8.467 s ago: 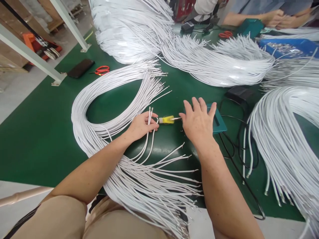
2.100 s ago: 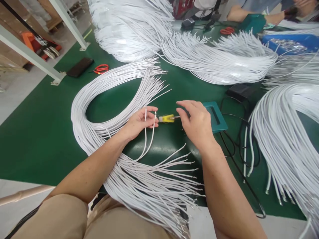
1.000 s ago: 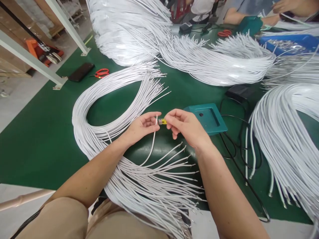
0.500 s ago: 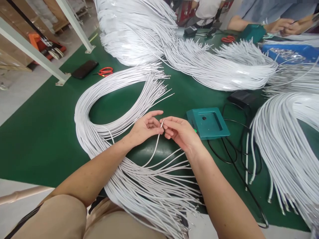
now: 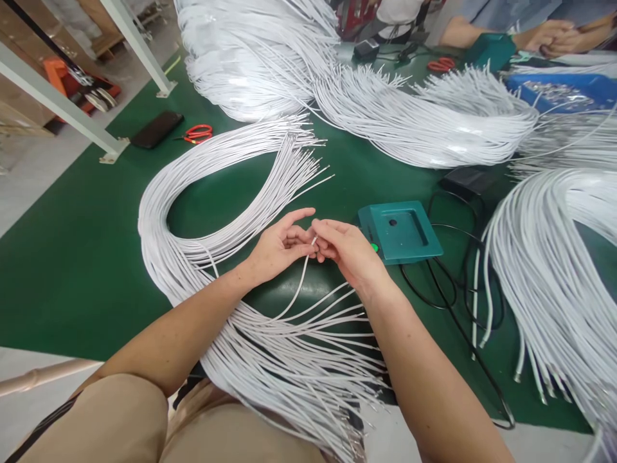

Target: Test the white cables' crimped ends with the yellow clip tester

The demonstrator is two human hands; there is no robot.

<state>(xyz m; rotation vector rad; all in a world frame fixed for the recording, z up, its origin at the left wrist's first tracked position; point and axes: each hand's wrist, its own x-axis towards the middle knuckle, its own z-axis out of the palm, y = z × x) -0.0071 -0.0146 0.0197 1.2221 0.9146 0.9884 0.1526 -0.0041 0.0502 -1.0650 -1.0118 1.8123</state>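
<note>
Wire [image 5: 301, 283], white and thin, rose in a curve from about half past six, and its upper end stood between the person's two hands, over the middle of the counter [image 5: 72, 270]. The left hand [image 5: 277, 252] had a narrow grip on it, thumb against curled fingers, while its forefinger pointed out towards one o'clock. The right hand [image 5: 349, 255] had its fingertips pinched together around the wire's top, its grip almost closed; the very tip was hidden, so one could not tell whether anything else was held there.

Below the hands, towards six o'clock, a spread of loose white wires [image 5: 284, 360] fanned out under the left forearm and spilled over the counter's near edge. From nine to eleven o'clock curved a looped bundle [image 5: 155, 215] of similar wires, its tips facing one o'clock.

Just beside the right hand, at three o'clock, sat a teal tray-topped device [image 5: 405, 257] with a lit green spot [image 5: 375, 247] on its side. A black box [image 5: 467, 182] lay at half past two, and another wire bundle [image 5: 525, 257] well beyond the device at three.

Farther out, at ten o'clock, red-handled scissors [image 5: 198, 134] lay near a dark phone-like slab [image 5: 157, 130]. A blue bin [image 5: 600, 96] of small metallic pieces stood at two o'clock, near a co-worker's hands [image 5: 554, 38].
</note>
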